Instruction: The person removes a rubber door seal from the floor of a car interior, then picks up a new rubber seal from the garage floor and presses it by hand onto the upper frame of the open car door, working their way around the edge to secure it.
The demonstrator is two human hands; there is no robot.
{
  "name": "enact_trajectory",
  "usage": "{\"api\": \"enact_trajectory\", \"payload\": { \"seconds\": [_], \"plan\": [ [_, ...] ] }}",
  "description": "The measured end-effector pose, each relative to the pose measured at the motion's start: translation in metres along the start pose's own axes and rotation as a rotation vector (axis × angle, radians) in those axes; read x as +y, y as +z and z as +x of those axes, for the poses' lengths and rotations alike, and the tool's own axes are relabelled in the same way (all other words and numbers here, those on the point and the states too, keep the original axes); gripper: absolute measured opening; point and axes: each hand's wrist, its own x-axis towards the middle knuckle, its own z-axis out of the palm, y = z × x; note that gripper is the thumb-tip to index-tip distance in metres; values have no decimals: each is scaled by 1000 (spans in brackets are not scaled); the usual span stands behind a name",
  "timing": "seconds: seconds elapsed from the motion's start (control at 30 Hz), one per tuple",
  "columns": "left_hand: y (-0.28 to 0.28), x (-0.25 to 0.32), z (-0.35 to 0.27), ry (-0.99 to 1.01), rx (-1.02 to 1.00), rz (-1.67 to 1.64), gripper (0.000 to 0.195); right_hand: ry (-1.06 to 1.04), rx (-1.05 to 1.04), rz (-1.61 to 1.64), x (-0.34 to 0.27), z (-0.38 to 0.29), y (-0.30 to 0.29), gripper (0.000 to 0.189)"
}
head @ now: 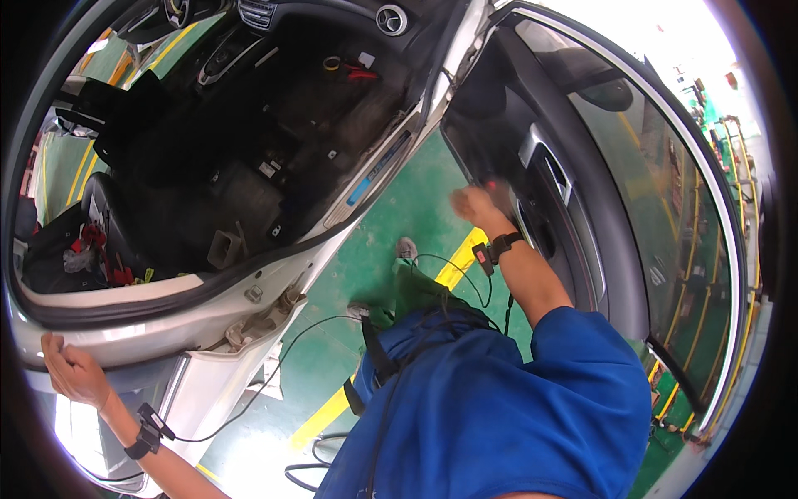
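Observation:
I stand between a white car body (146, 340) and its swung-out front door (580, 206). My left hand (75, 374) is raised at the white door pillar, fingers half curled; whether it touches the paint I cannot tell. Beside the dark inner door panel (548, 125), my right hand (477, 206) is blurred, with its fingers bent. Nothing plainly shows in either hand. The panel carries a silver door handle trim (536, 146), and a small red light (491, 185) glows near my right hand. Cabled wrist devices are strapped to both wrists.
No front seat shows on the dark cabin floor (249, 156), where a yellow tape roll (331, 63) and red-handled tool (361, 73) lie. A sill plate (368, 181) edges the opening. Black cables (268, 399) hang near my legs above the green floor (411, 187). Yellow rails stand beyond the door.

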Motion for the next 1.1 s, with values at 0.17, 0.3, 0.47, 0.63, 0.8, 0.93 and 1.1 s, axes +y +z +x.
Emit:
{"api": "enact_trajectory", "payload": {
  "seconds": [0.17,0.3,0.47,0.63,0.8,0.93,1.1],
  "plan": [
    [3,-12,-6,-75,-115,145,20,54,-35,-108,-14,53,3,28],
    [-9,9,1,-302,-338,245,21,177,-119,-173,-13,95,7,29],
    [-23,172,-16,-77,-358,-177,20,223,-159,-270,8,149,19,27],
    [55,390,-93,-97,-926,-620,36,204,-93,-383,43,209,44,20],
    [160,495,-213,-98,-1139,-706,44,161,-50,-370,92,298,58,16],
    [224,530,-287,39,-1256,-620,62,65,21,-437,123,370,67,23],
    [261,555,-323,170,-1373,-405,70,-22,34,-330,136,432,88,44]
  ]
}}
